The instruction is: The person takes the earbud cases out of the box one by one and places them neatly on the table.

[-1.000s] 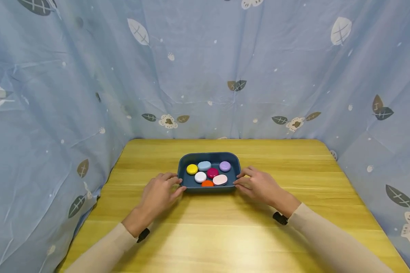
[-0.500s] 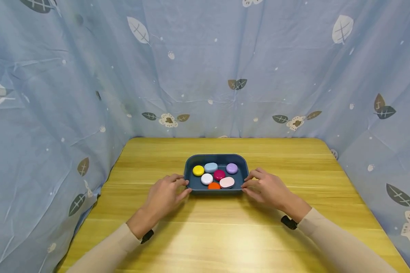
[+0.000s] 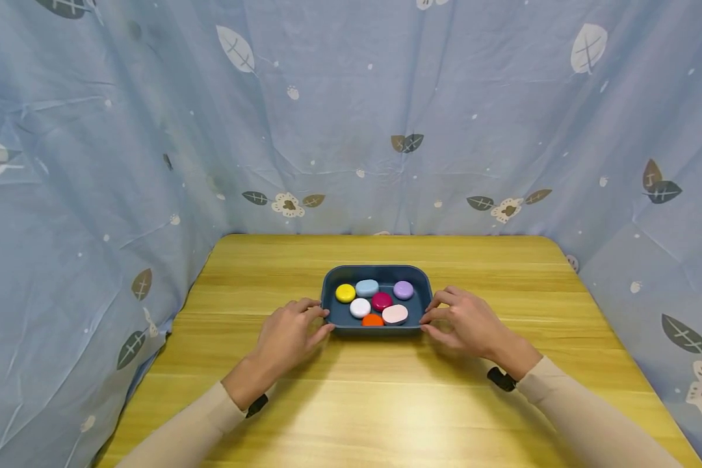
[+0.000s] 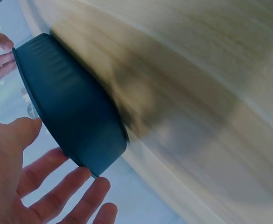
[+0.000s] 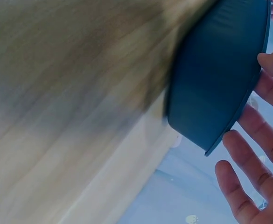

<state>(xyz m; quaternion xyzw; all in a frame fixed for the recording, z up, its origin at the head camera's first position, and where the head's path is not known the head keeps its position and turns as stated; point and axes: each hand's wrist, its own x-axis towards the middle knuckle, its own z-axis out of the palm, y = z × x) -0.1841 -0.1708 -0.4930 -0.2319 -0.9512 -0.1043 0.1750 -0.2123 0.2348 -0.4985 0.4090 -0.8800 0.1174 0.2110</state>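
Observation:
A dark blue rectangular tray (image 3: pixel 377 331) with rounded corners sits on the wooden table, holding several small smooth rounded pieces: yellow (image 3: pixel 346 294), light blue (image 3: pixel 367 288), lilac (image 3: pixel 403 290), white (image 3: pixel 360 308), crimson (image 3: pixel 381 301), pale pink (image 3: pixel 394 315) and orange (image 3: pixel 372 320). My left hand (image 3: pixel 286 335) pinches its near left corner, thumb at the front rim and fingers along the side. At the near right corner, my right hand (image 3: pixel 468 325) grips the rim the same way. Both wrist views show the tray's outer wall (image 4: pixel 73 100) with fingertips at its rim.
The yellow wood-grain table (image 3: pixel 380 416) reaches back to a blue curtain (image 3: pixel 351 117) printed with leaves and flowers, which hangs behind it and along both sides. Beige sleeves (image 3: pixel 181 422) cover both forearms, and a black band (image 3: pixel 501 379) is on the right wrist.
The tray, with the pieces in it, has slid to the right and slightly nearer. Both hands have moved along with it, keeping their hold on its corners.

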